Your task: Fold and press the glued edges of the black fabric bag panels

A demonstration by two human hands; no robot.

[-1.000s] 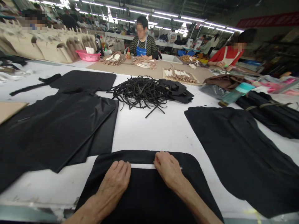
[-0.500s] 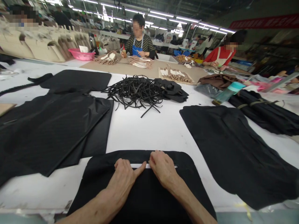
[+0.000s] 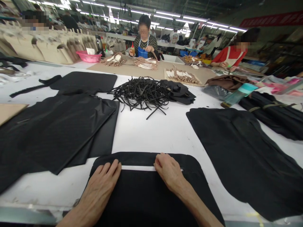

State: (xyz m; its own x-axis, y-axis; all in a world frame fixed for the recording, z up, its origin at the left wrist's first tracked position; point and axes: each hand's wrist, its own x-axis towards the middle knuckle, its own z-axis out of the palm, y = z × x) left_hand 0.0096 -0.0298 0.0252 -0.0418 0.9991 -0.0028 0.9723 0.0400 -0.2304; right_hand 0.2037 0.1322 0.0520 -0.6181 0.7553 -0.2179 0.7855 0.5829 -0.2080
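A black fabric panel (image 3: 142,195) with rounded corners lies flat at the table's front edge. Near its top runs a narrow white band (image 3: 138,168); whether this is a slot or a strip of tape I cannot tell. My left hand (image 3: 100,183) rests at the band's left end, fingers laid on the panel and pointing away from me. Towards the band's right end, my right hand (image 3: 169,170) has its fingers curled down and closed on the panel by the band. The right fingertips are partly hidden.
Black sheets (image 3: 56,132) are stacked at left, and another black stack (image 3: 241,151) lies at right. Beyond are a heap of thin black strips (image 3: 142,93) and a bottle with a turquoise lid (image 3: 239,94). Co-workers (image 3: 144,41) sit across the table.
My left hand has slid left along the white band, baring more of it. My right hand stays by the band. The view has turned slightly left.
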